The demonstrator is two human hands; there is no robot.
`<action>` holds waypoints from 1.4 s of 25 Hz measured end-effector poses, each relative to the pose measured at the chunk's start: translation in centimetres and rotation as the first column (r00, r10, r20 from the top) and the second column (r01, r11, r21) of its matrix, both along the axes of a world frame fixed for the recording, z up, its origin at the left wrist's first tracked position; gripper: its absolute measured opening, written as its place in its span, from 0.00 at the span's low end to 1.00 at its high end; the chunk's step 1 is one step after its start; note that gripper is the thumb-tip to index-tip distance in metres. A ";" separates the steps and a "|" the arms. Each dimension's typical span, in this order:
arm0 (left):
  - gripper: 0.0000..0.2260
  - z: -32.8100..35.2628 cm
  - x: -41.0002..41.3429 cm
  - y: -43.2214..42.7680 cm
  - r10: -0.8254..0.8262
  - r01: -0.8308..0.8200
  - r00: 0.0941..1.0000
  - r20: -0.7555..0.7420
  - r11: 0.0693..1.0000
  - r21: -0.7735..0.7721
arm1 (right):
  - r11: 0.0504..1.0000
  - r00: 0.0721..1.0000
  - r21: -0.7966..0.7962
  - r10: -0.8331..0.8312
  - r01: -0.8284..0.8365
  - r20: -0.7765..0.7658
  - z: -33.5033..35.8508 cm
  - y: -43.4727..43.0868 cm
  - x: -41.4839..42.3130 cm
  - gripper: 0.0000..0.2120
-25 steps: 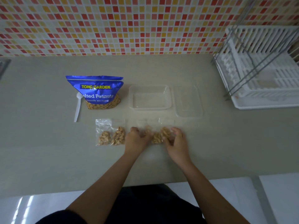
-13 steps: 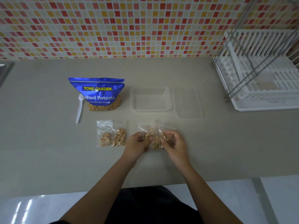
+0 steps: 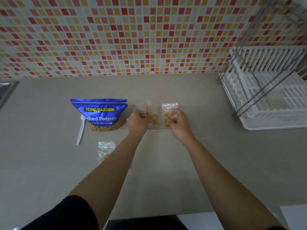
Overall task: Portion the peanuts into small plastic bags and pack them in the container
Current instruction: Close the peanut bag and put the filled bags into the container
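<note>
The counter [image 3: 216, 163] runs wide and grey under me. A white rack [image 3: 269, 97] fills its back right corner. The blue pack [image 3: 99, 113] of peanuts stands left of the middle, toward the back edge.

My left hand [image 3: 137, 121] is just right of the pack, with its fingers curled round the left bag [image 3: 150, 113]. That bag is lumpy with nuts and its clear top sticks up. My right hand [image 3: 180, 124] is close beside it, and it pinches the right bag [image 3: 169, 113] the same way. Both bags are off the counter and a little apart from each other.

The container [image 3: 158, 129] is clear and hard to see. I can only make out a faint straight edge between my wrists, so I judge it lies right under the two bags.

A third bag [image 3: 106, 150] lies flat on the counter nearer the front edge, below the pack. My left forearm partly hides what is beside it. A white spoon [image 3: 80, 128] lies along the pack's left side.

The portioning looks done, and I take this for the packing step. Next I need to lower both bags inside the walls side by side and let go without tipping them. Then I need to reach back for the third bag.
</note>
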State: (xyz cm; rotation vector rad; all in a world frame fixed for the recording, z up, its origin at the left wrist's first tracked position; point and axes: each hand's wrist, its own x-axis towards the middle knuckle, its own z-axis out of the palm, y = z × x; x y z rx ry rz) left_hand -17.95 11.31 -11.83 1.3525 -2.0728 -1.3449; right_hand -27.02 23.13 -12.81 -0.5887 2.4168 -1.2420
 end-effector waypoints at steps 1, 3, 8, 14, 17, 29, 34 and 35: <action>0.11 -0.4 -0.6 0.0 -0.037 0.039 0.996 0.079 0.999 -0.025 | 0.998 0.999 0.057 0.036 -0.035 -0.005 -0.3 -0.6 -0.1 0.21; 0.11 -1.2 -1.4 -0.1 -0.144 0.158 0.964 0.223 0.986 -0.047 | 0.985 0.995 0.139 0.103 -0.102 0.003 -0.7 -1.4 0.0 0.20; 0.10 -1.9 -1.3 -0.5 -0.203 0.332 0.889 0.410 0.903 -0.272 | 0.913 0.978 0.368 0.205 -0.176 -0.041 -1.4 -2.6 -0.3 0.22; 0.10 -2.2 -1.0 -0.7 -0.159 0.445 0.799 0.580 0.804 -0.393 | 0.777 0.906 0.611 0.356 -0.150 -0.230 -0.1 -2.9 -0.4 0.12; 0.10 -2.3 -0.7 -1.0 -0.193 0.528 0.770 0.608 0.729 -0.437 | 0.788 0.882 0.599 0.378 -0.146 -0.282 -0.1 -2.3 -0.3 0.12; 0.07 -3.5 16.3 -1.8 -0.003 0.099 0.976 0.218 0.895 -0.434 | 0.924 0.912 0.245 0.347 -0.292 -0.220 -2.8 -1.4 13.5 0.09; 0.12 -3.8 19.2 -1.6 -0.072 0.101 0.950 0.303 0.991 -0.082 | 0.938 0.958 0.209 0.286 -0.277 -0.014 -4.0 -3.3 16.3 0.17; 0.13 -3.9 19.1 -1.2 -0.055 0.080 0.959 0.277 0.994 -0.078 | 0.945 0.964 0.196 0.265 -0.263 0.019 -4.1 -3.4 16.2 0.17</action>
